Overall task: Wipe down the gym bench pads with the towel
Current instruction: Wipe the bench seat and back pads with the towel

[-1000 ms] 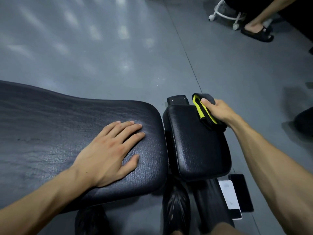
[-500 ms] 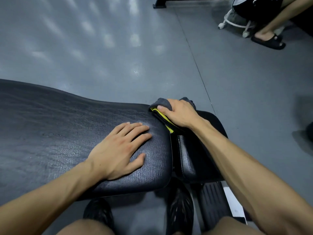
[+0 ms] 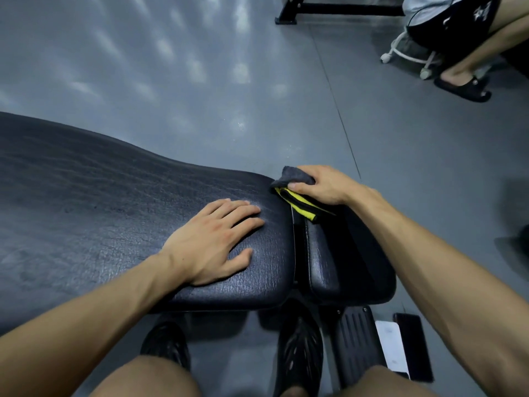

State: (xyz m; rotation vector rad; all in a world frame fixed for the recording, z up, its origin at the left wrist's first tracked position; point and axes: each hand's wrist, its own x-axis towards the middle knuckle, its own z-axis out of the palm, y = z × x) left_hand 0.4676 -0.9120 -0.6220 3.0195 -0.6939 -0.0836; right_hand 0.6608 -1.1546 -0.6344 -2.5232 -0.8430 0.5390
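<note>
The long black back pad (image 3: 100, 202) of the gym bench runs from the left edge to the middle. A smaller black seat pad (image 3: 326, 265) adjoins it on the right across a narrow gap. My left hand (image 3: 211, 239) lies flat, fingers apart, on the near end of the long pad. My right hand (image 3: 317, 184) grips a folded grey towel with a yellow edge (image 3: 300, 203), pressed at the far corner where the two pads meet. My right forearm hides much of the seat pad.
Grey floor lies beyond the bench. A seated person's leg and black sandal (image 3: 463, 88) and a white wheeled stool (image 3: 406, 55) are at the far right. A black frame foot (image 3: 286, 20) is at the top. Two phones (image 3: 406, 345) lie on the floor by my right leg.
My right hand has swept the towel left from the seat pad's far right corner to the gap between the pads. My left hand has stayed flat on the long pad.
</note>
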